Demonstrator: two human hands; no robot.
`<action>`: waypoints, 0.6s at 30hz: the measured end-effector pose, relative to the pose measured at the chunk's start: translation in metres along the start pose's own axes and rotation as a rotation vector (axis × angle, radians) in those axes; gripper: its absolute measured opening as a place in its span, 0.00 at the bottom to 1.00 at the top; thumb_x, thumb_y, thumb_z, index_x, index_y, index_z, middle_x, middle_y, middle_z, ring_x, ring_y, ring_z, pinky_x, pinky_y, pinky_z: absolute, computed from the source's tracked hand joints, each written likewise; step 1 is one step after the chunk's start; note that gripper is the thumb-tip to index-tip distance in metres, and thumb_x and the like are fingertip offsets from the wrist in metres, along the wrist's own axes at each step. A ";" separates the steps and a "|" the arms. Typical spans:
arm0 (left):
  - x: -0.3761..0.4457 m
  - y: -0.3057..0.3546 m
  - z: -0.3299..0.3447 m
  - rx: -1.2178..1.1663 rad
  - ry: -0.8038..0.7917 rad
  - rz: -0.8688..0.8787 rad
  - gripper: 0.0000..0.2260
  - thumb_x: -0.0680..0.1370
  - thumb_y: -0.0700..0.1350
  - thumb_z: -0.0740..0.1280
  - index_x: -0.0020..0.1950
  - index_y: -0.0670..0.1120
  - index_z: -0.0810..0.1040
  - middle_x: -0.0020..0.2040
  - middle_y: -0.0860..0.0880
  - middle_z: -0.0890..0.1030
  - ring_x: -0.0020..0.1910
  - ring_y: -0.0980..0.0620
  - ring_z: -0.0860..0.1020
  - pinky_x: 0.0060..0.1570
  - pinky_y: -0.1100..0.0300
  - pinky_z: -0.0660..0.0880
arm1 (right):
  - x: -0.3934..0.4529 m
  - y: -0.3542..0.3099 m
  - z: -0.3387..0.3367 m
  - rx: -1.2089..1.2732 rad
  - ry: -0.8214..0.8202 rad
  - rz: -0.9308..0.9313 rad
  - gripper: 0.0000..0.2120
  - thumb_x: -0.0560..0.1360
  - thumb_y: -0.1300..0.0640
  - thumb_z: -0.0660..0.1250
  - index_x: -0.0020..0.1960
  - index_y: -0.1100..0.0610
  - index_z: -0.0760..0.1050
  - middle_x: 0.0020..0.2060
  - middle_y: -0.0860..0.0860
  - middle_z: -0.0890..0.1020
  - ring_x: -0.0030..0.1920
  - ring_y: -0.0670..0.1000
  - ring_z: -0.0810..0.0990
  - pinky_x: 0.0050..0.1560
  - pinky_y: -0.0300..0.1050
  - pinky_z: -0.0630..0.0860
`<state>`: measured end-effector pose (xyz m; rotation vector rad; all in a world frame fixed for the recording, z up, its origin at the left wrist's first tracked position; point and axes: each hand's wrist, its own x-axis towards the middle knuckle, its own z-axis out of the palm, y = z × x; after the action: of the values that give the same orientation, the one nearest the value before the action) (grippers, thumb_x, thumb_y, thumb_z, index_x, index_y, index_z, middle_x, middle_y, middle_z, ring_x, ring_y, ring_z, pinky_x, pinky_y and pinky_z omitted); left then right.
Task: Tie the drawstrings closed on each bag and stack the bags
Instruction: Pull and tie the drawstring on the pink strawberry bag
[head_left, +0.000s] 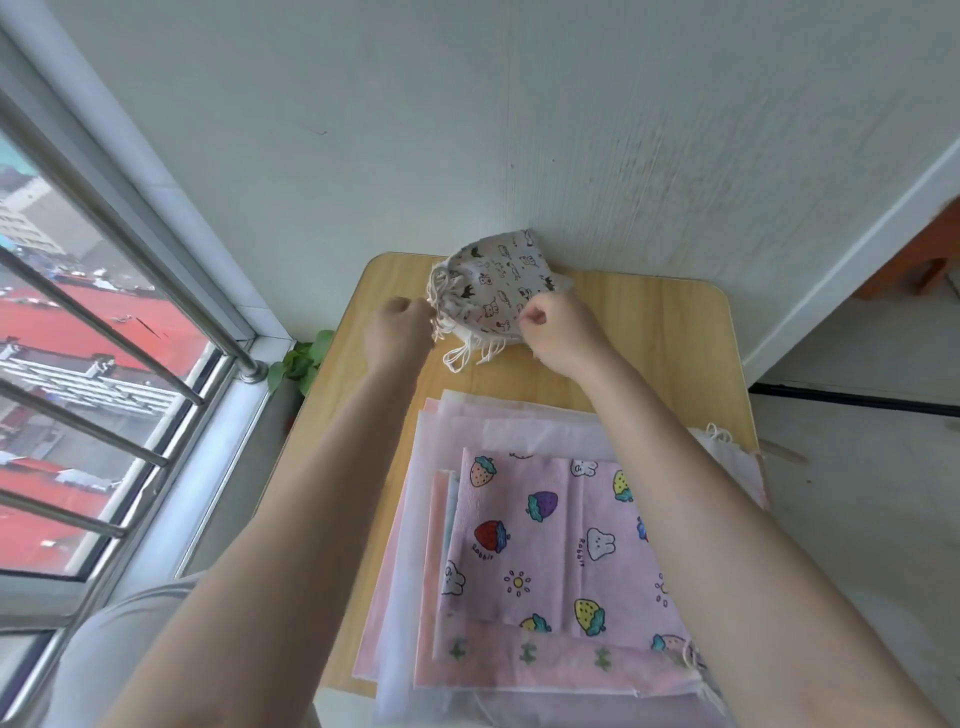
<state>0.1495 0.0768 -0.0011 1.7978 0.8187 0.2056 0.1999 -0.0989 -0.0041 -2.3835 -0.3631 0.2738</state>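
A grey drawstring bag (498, 280) printed with small animals lies at the far end of the wooden table (649, 332), its mouth gathered toward the left. My left hand (400, 332) is at the gathered mouth, fingers curled on the white drawstrings (467, 353). My right hand (556, 332) is curled at the bag's near right edge and seems to pinch the fabric. Loose cord ends trail onto the table between the hands. Nearer to me lies a stack of flat bags, the top one pink with strawberries and rabbits (545, 540).
The table stands against a pale wall (467, 130), with a barred window (104, 364) on the left. A green plant (301, 364) pokes up beside the table's left edge. Another bag's cord (719, 434) shows at the stack's right edge.
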 end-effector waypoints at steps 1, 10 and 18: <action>-0.015 -0.003 0.000 0.073 -0.130 0.054 0.08 0.77 0.42 0.61 0.43 0.44 0.78 0.36 0.49 0.79 0.33 0.50 0.75 0.35 0.59 0.70 | -0.012 0.001 0.001 0.004 -0.025 -0.001 0.09 0.79 0.58 0.59 0.49 0.58 0.79 0.43 0.51 0.82 0.42 0.54 0.81 0.44 0.50 0.80; -0.100 -0.075 0.020 0.853 -0.466 0.399 0.13 0.77 0.45 0.64 0.61 0.49 0.79 0.59 0.48 0.76 0.60 0.49 0.74 0.58 0.55 0.72 | -0.101 0.049 0.039 -0.359 -0.211 0.149 0.09 0.73 0.68 0.59 0.41 0.56 0.74 0.40 0.53 0.75 0.39 0.57 0.76 0.31 0.42 0.66; -0.122 -0.081 0.041 0.917 -0.397 0.581 0.16 0.79 0.49 0.62 0.66 0.52 0.76 0.66 0.51 0.74 0.67 0.49 0.68 0.63 0.53 0.63 | -0.127 0.064 0.047 -0.253 -0.081 0.020 0.04 0.77 0.64 0.62 0.50 0.59 0.75 0.55 0.55 0.73 0.42 0.56 0.78 0.43 0.51 0.78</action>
<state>0.0446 -0.0166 -0.0595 2.7935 0.0451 -0.1973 0.0782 -0.1576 -0.0694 -2.6308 -0.4339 0.3528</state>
